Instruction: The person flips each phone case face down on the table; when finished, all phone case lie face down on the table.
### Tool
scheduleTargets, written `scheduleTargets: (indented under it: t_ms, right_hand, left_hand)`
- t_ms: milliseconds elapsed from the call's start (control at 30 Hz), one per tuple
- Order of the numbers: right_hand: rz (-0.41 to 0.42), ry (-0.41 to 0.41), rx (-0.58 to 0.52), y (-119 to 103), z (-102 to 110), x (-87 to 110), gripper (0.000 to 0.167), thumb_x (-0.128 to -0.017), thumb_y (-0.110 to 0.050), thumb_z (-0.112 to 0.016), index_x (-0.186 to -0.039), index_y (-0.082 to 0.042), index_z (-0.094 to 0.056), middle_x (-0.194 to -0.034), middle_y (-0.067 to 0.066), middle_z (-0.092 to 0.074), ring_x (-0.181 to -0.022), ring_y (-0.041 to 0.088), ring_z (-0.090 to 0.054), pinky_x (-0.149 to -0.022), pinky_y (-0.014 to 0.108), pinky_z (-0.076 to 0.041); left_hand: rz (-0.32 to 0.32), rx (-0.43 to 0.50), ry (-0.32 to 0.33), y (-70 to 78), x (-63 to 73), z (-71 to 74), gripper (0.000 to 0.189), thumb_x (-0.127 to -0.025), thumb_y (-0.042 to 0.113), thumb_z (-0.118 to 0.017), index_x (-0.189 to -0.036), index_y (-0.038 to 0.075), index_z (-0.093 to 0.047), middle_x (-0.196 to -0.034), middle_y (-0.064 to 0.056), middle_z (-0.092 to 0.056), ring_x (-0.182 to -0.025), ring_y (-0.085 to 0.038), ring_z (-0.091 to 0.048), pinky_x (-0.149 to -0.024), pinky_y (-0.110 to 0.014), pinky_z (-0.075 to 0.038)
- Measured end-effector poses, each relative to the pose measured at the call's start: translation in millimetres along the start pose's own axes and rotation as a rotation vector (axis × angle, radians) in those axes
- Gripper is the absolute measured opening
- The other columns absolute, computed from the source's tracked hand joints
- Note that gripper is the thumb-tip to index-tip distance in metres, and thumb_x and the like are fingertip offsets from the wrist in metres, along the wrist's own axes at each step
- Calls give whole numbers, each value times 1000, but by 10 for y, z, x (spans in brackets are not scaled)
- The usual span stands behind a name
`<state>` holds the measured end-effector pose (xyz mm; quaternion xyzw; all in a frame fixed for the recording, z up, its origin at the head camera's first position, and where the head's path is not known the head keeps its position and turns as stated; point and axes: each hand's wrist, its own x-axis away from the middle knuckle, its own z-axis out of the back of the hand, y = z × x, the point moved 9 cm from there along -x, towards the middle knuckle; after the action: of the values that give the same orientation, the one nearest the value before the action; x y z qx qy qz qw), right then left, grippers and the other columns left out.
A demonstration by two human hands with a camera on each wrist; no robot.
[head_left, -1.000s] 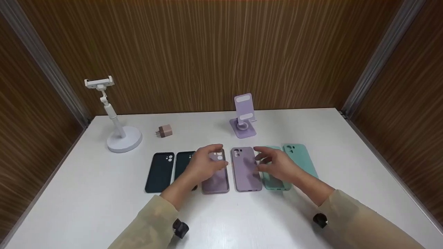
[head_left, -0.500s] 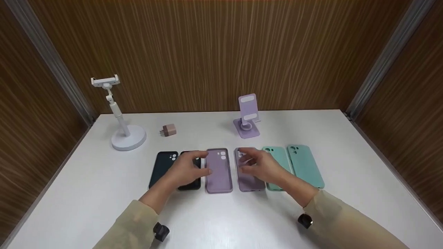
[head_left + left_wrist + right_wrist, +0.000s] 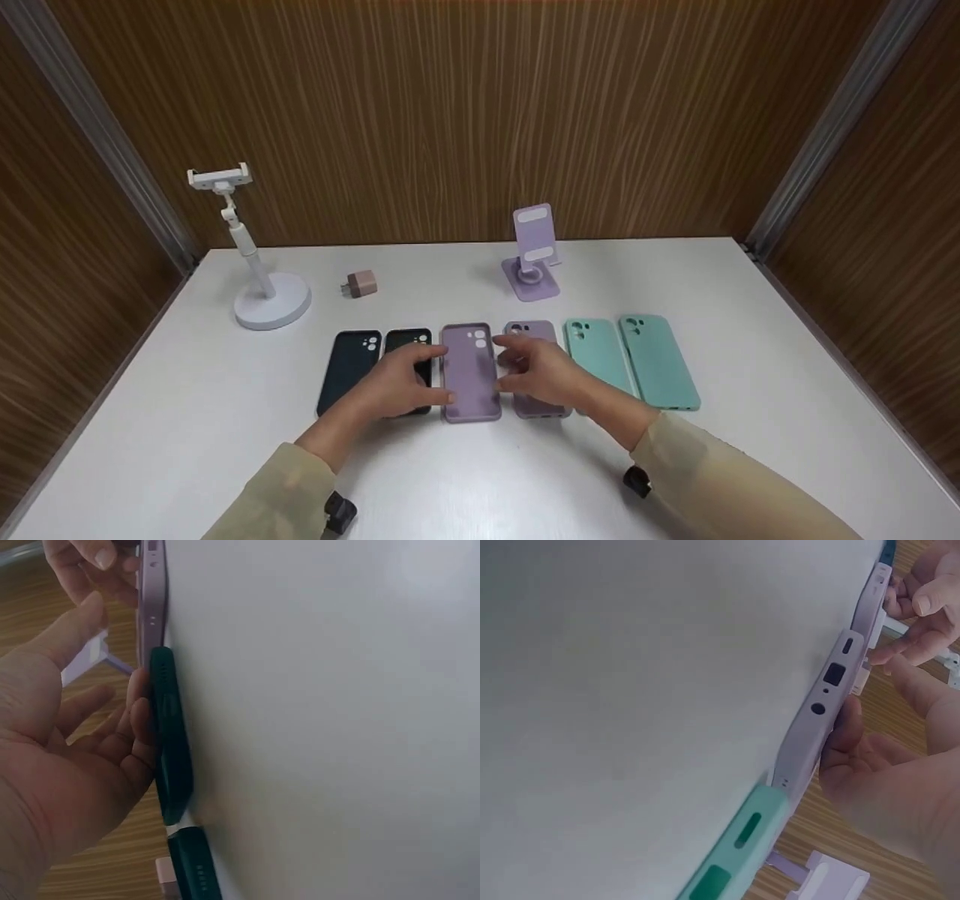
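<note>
Several phone cases lie in a row on the white table. A light purple phone case [image 3: 471, 375] lies with its hollow side up between the two hands. At its left edge are the thumb and index fingertip of my left hand [image 3: 394, 381], whose other fingers lie over a dark green phone case [image 3: 171, 739]. My right hand [image 3: 544, 369] has its thumb and index fingertip near the right edge, above a second purple phone case [image 3: 817, 712]. Neither hand visibly grips a case; whether the fingertips touch the edges I cannot tell.
Another dark case [image 3: 347, 367] lies at the row's left end. Two mint green cases [image 3: 600, 352] lie on the right. Behind stand a white phone stand [image 3: 271, 304], a pink charger plug [image 3: 362, 283] and a lilac phone stand [image 3: 535, 236]. Wood-grain panels [image 3: 465, 120] enclose the table [image 3: 480, 480].
The left hand has moved left off the hollow-side-up purple case to its left edge. The right hand has shifted left from the mint case to over the second purple case. The cases appear unmoved.
</note>
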<state>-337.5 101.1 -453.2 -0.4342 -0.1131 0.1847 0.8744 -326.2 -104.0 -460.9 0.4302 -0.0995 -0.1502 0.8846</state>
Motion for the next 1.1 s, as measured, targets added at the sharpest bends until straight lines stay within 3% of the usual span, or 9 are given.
scheduleTargets:
  t_ms: [167,300,433,667,1100]
  right_hand:
    - [-23,-20,-28,58,-12,-14,73,-89,-13,-87,-153,-1,-53,-129,14,-71,-109,23,-67,-99,43,-55]
    - [-34,-39,-44,80,-22,-13,75,-89,-16,-88,-154,-2,-53,-132,13,-70,-112,24,-66,-103,46,-53]
    - [-33,-52,-55,97,-32,-9,78,-88,-17,-89,-155,-2,-52,-134,13,-69,-107,21,-65,-100,44,-54]
    - [-46,-72,-45,119,-48,-15,79,-87,-18,-89,-156,-4,-52,-137,10,-68,-99,19,-61,-91,38,-53]
    - [-63,-89,-18,122,-48,11,80,-88,-19,-89,-158,-9,-51,-142,8,-67,-103,19,-59,-93,38,-50]
  left_hand:
    - [-4,20,-20,-55,6,-26,86,-80,27,-95,-153,4,-56,-136,-14,-60,-84,-17,-59,-72,-33,-52]
    - [-40,13,-36,-39,1,-51,92,-78,26,-97,-155,1,-52,-150,-19,-53,-111,-27,-60,-98,-43,-51]
    - [-74,-29,-56,-12,-1,-90,99,-76,30,-98,-157,2,-49,-159,-23,-44,-140,-39,-48,-119,-56,-36]
    - [-78,-77,-80,14,13,-140,107,-73,36,-99,-160,2,-45,-164,-21,-38,-147,-44,-41,-119,-60,-34]
    - [-71,-119,-53,-4,-14,-167,107,-70,37,-100,-157,-1,-49,-163,-17,-41,-147,-40,-43,-120,-54,-36]
